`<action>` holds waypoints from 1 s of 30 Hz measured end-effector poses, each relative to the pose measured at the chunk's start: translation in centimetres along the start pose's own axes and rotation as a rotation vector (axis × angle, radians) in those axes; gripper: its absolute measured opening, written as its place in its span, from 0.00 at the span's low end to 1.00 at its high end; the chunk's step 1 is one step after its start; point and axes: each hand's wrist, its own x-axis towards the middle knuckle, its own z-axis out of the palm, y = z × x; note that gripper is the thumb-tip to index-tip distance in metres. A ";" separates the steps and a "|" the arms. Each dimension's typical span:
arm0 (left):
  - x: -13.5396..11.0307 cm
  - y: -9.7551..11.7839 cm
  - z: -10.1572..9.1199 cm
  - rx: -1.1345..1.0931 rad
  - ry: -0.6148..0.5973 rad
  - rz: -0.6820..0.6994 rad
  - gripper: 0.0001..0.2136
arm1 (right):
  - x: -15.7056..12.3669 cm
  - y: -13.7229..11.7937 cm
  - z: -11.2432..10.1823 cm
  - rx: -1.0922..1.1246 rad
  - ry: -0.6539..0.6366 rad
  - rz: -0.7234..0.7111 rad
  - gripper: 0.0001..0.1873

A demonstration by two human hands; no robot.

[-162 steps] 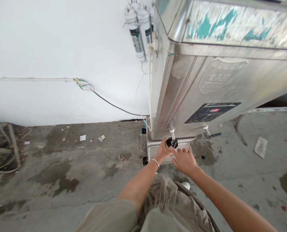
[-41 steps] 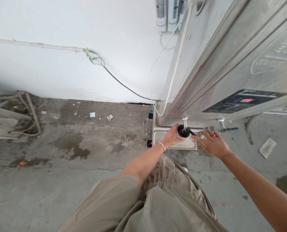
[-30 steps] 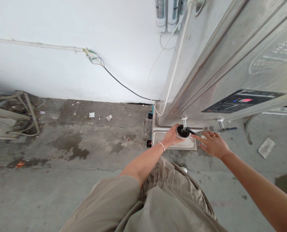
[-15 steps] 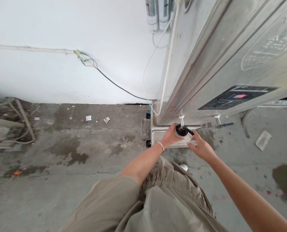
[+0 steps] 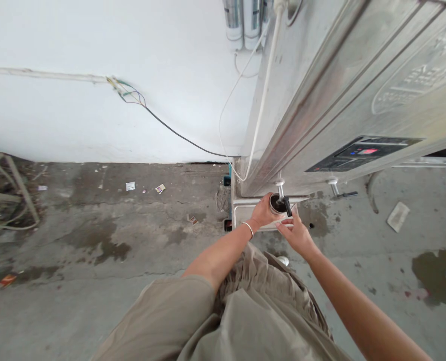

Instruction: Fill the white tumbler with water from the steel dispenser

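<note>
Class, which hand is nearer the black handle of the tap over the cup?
The right. The right hand is at the lower end of the black handle; the left hand, farther left, holds the cup.

cup [image 5: 274, 205]: mouth up, dark inside, under metal tap [image 5: 280, 189] | handle [image 5: 287, 206]: black

One head-worn view — from above and behind the left hand [image 5: 262, 211] and right hand [image 5: 297, 233], facing forward and steeply down. Both hands look small, the wearer's clothing [image 5: 245, 326] nearer the lens below them, the white wall [image 5: 95, 30] beyond them; the steel machine [image 5: 331, 113] looms close beyond the right hand — cropped by the frame.
</note>
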 end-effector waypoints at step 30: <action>0.4 -0.2 0.7 -0.092 0.045 0.001 0.43 | 0.5 1.6 1.3 0.184 -0.009 0.006 0.56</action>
